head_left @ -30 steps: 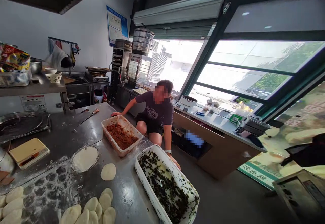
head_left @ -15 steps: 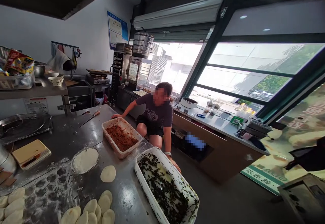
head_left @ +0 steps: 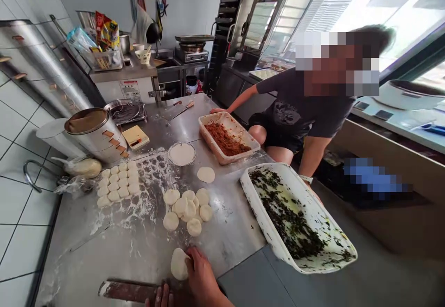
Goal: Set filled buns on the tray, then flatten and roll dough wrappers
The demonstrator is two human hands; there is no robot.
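Observation:
At the bottom edge, my right hand (head_left: 202, 270) pinches the right edge of a flat round dough wrapper (head_left: 179, 264), thumb on top. To its left, the fingers of my left hand (head_left: 161, 295) lie over a dark wooden rolling pin (head_left: 128, 290); the rest of that hand is cut off by the frame. Just beyond are several rolled dough rounds (head_left: 189, 208) in a loose, overlapping pile, and a single round (head_left: 206, 174) lies apart. Rows of small dough pieces (head_left: 118, 182) sit on floured metal to the left.
A tub of red-brown filling (head_left: 255, 145) and a white tub with dark green filling (head_left: 250, 205) line the right side. A bowl of flour (head_left: 182, 154), a scale (head_left: 135, 137) and a knife (head_left: 181, 110) lie farther back. Another person (head_left: 299, 98) crouches beyond the tubs.
My view has swung down and to the left. Both my hands, the rolling pin and the wrapper now show at the bottom. The other person appears larger and farther right.

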